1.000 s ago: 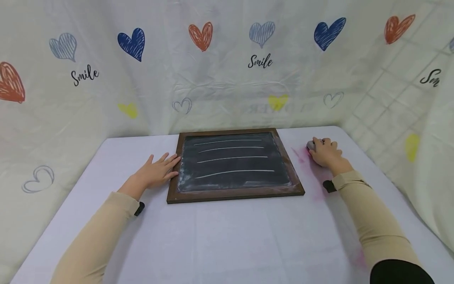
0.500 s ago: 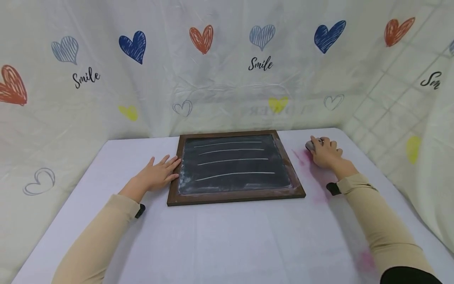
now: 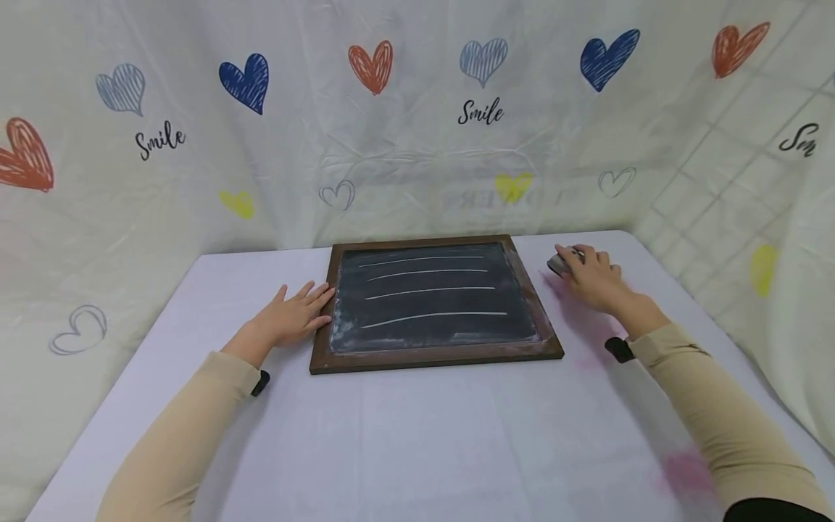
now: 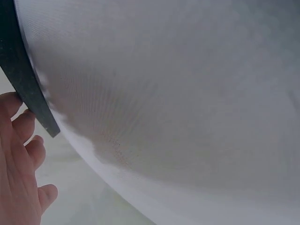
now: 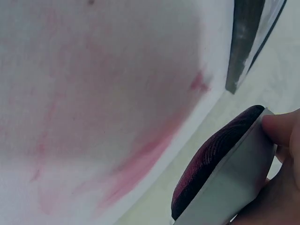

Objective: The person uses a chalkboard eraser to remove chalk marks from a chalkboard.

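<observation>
On the desk (image 3: 417, 435) at 9 o'clock: left hand (image 3: 291, 317) flat, fingers spread, touching the frame | centre: chalkboard (image 3: 430, 301) with four chalk lines | 2 o'clock: right hand (image 3: 590, 279) gripping eraser (image 3: 559, 264), lifted above pink smears (image 5: 131, 168).

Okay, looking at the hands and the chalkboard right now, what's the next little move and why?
Probably carry the eraser left onto the chalkboard. The right hand grips it just off the frame's right edge, its felt stained red. Four white chalk lines cross the slate, and the left hand rests flat against the left frame edge, likely steadying it.
</observation>
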A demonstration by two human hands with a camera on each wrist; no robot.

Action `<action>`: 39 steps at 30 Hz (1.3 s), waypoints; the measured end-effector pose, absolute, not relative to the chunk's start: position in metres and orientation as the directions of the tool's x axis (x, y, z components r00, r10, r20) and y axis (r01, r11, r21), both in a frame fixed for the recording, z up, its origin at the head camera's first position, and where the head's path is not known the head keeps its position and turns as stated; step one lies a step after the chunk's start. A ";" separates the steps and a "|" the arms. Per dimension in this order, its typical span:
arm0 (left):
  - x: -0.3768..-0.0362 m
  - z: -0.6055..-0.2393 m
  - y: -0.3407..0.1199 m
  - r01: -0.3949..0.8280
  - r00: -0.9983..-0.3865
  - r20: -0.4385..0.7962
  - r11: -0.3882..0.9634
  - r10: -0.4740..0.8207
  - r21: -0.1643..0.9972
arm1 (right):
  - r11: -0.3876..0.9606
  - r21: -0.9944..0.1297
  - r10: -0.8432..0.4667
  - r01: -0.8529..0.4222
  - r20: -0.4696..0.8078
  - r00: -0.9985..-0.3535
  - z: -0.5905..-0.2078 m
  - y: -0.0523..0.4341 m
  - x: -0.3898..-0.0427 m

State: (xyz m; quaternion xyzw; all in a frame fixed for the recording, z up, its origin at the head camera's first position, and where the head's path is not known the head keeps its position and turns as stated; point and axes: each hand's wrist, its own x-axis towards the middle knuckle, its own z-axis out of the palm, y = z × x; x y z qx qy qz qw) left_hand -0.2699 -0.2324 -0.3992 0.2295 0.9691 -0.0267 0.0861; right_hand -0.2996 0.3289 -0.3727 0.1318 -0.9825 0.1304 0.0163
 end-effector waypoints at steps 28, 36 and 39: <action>-0.267 -0.398 -0.232 0.452 -0.880 -0.160 0.892 0.447 0.004 | 0.737 -0.181 -0.629 -0.651 0.167 -0.759 -0.369 0.277 -0.261; -0.265 -0.397 -0.232 0.446 -0.883 -0.158 0.895 0.442 0.010 | 0.676 -0.141 -0.704 -0.724 0.166 -0.690 -0.375 0.262 -0.253; -0.266 -0.397 -0.232 0.446 -0.883 -0.161 0.895 0.442 0.012 | 0.669 -0.159 -0.713 -0.726 0.139 -0.688 -0.376 0.260 -0.251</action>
